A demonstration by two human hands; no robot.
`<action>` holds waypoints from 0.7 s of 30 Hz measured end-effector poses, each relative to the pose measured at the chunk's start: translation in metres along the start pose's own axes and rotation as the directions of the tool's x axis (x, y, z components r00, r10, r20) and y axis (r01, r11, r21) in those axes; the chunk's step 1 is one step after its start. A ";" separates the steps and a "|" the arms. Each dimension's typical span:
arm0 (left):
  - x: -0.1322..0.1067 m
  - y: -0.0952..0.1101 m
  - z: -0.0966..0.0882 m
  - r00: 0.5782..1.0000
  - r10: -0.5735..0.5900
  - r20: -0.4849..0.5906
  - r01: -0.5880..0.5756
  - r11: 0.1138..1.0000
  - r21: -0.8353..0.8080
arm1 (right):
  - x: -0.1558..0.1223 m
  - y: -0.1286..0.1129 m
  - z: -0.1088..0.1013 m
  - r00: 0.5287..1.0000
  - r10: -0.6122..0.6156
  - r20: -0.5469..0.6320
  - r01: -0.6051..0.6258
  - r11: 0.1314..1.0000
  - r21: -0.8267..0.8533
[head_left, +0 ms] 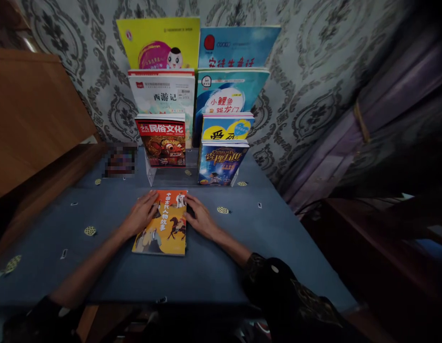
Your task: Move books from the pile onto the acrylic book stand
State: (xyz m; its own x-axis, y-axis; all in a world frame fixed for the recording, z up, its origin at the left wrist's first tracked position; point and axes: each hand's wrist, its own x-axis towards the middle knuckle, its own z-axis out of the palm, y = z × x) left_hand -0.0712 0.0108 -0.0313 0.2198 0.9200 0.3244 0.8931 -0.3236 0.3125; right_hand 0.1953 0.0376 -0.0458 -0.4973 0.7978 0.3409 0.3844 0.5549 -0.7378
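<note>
A dark patterned sleeve (278, 286) is leading to the right hand (201, 220), and with the left hand (140, 216) it is pressing flat on the edges of the orange book (164, 228) lying on the blue surface (242, 238). Both hands seem to be steadying it; lifting will call for curled fingers, perhaps toward the rack's (171, 174) empty front slot.

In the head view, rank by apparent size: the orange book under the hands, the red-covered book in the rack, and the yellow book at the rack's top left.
1. Yellow book, though its lower part is hidden.
2. Orange book, nearest the camera, so this ranking is unsure.
3. Red-covered book.
</note>
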 end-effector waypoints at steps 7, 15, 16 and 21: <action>0.016 0.021 -0.005 0.998 0.046 0.047 -0.048 0.998 0.040 | 0.003 0.003 0.001 1.000 -0.016 -0.024 0.019 0.993 0.112; 0.038 0.043 0.004 0.974 0.168 0.152 -0.173 0.985 0.018 | 0.004 0.001 0.003 0.999 0.021 -0.037 -0.009 0.955 0.297; 0.041 0.045 0.006 0.968 0.188 0.165 -0.194 0.981 0.019 | 0.004 0.000 0.002 0.999 0.014 -0.042 0.000 0.947 0.322; 0.053 0.053 0.014 0.939 0.255 0.231 -0.265 0.964 0.013 | 0.003 0.001 0.000 0.999 -0.027 -0.044 0.041 0.936 0.350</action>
State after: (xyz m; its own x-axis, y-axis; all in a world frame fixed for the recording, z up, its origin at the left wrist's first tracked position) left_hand -0.0072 0.0452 -0.0099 0.5246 0.8326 0.1775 0.8082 -0.5526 0.2035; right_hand 0.1944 0.0402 -0.0458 -0.4725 0.7921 0.3865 0.0672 0.4696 -0.8803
